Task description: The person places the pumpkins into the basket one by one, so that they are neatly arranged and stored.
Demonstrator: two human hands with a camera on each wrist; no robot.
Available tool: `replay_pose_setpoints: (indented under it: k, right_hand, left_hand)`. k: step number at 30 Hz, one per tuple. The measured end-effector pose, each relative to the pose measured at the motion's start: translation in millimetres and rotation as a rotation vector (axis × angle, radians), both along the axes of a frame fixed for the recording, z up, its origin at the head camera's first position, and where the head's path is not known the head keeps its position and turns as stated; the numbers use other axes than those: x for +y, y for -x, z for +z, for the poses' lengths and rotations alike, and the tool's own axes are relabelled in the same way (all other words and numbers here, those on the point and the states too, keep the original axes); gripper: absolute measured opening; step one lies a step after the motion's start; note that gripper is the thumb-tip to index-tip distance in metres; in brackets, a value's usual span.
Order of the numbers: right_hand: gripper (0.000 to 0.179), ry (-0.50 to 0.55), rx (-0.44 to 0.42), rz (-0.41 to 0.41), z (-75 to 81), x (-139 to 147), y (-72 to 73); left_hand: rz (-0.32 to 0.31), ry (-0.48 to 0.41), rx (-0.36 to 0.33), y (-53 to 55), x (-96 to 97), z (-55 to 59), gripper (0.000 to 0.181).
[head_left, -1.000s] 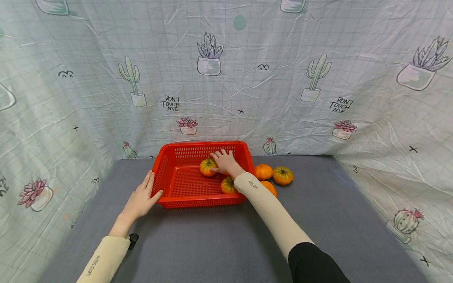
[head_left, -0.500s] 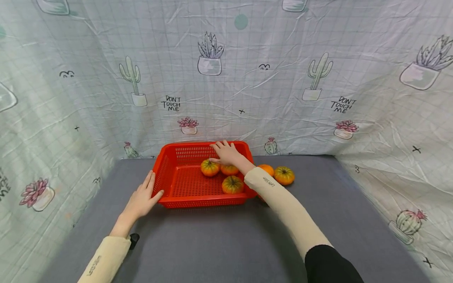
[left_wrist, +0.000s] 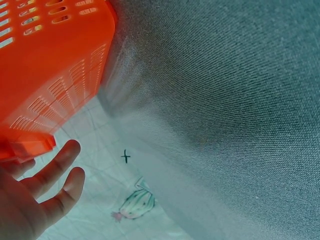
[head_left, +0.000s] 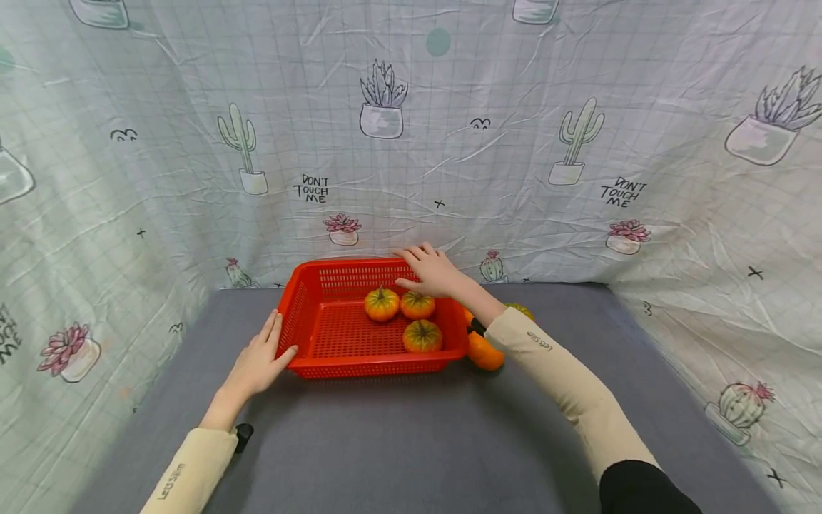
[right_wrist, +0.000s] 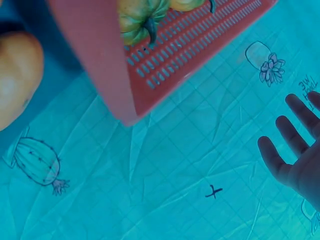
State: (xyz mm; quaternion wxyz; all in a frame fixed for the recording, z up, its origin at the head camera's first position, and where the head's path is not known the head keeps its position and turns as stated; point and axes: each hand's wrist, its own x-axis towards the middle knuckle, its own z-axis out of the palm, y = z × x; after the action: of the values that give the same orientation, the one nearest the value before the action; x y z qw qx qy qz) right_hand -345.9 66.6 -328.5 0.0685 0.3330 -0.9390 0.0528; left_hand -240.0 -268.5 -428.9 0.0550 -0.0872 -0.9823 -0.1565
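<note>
Cloth (head_left: 437, 164) reads "DON'T TOUCH ME"; sleeves (head_left: 190, 467), "Let's Slim".

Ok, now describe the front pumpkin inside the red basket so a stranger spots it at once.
On the grey table stands a red basket. Inside, two pumpkins sit side by side farther back. The front pumpkin sits alone nearer the person, the only one by the basket's near wall.
</note>
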Motion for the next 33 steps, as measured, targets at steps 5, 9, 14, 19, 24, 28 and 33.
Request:
replay_pose_setpoints:
  k: [5,9,14,19,24,28,33]
  right_hand:
    - [0.058,0.015,0.023,0.047,-2.0,14.3,-12.6]
    - [0.057,0.055,0.045,0.071,-5.0,25.4,-22.6]
    - [0.054,0.116,0.071,0.086,-11.1,39.9,-34.7]
    - [0.051,0.178,0.119,0.091,-19.5,54.8,-46.7]
    - [0.049,0.241,0.118,0.067,-27.2,68.5,-58.9]
    - [0.048,0.271,0.106,0.042,-34.7,79.7,-66.7]
    - [0.045,0.296,0.137,0.036,-51.1,97.4,-71.8]
  left_hand:
    - [-0.008,-0.003,0.0,0.1,-0.6,-0.3,0.076]
    - [-0.007,-0.009,-0.001,-0.2,-1.1,0.1,0.075]
    - [-0.012,-0.009,0.01,0.1,-0.6,-0.6,0.075]
    - [-0.012,-0.011,0.011,-0.3,-0.9,-1.1,0.074]
    - [-0.011,-0.013,0.007,-1.5,-1.4,0.0,0.074]
    - [-0.012,-0.016,0.007,-2.0,-1.4,0.3,0.075]
    - [-0.015,-0.019,0.006,-2.1,-0.5,-1.0,0.074]
